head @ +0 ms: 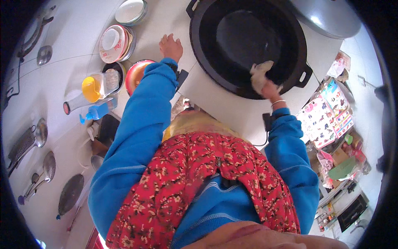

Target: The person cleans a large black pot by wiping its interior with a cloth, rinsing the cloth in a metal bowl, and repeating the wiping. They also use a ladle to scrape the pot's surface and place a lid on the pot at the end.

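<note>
A large black wok (203, 53) with two loop handles is set in the pale tiled counter (205, 82) before me. My right hand (271, 91) grips a whitish cloth (261, 73) at the wok's near right inner wall. Part of the cloth hangs past my fingers toward the bowl of the wok. To the left of the wok, my left hand (171, 47) is over the counter with its fingers apart and nothing in it. Whether it touches the tiles I cannot tell. Just behind it sits a red-rimmed basin (132, 76), partly covered by my sleeve.
Stacked plates (107, 56) and bowls (130, 12) stand at the left, near a yellow-lidded container (90, 89) and a blue pump bottle (99, 109). Ladles and a skimmer (71, 194) hang on the left wall. A metal lid (329, 17) lies beyond the wok at right.
</note>
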The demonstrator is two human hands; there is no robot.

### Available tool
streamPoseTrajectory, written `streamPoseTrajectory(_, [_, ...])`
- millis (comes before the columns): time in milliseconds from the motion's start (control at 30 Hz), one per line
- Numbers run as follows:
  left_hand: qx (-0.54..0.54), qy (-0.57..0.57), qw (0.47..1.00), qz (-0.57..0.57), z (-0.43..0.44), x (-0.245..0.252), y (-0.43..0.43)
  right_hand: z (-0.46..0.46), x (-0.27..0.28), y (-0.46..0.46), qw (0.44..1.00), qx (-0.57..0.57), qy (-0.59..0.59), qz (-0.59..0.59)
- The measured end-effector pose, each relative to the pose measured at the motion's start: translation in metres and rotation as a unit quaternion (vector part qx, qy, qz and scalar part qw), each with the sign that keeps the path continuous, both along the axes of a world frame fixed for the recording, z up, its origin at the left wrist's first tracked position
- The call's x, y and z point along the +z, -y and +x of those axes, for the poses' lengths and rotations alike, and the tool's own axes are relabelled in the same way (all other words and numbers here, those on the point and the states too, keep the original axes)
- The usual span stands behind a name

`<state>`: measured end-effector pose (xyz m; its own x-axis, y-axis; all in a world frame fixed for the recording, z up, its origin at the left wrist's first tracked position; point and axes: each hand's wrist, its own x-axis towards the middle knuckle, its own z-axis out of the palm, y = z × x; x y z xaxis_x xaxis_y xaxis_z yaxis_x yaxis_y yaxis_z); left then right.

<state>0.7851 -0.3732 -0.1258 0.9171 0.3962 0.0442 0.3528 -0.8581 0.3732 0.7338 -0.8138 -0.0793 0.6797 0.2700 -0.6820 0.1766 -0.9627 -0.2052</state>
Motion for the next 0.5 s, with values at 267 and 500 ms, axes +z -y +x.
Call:
streamPoseTrajectory(267, [0.110,-0.097,0.985,0.090,0.015,-0.038,0.018,-0.041,-0.074,-0.050,0.988,0.036,0.006,0.147])
streamPoseTrajectory(500, [0.115,-0.104,0.980,0.121,0.021,-0.030,0.019,0.062,-0.105,-0.238,0.909,-0.016,0.073,0.410])
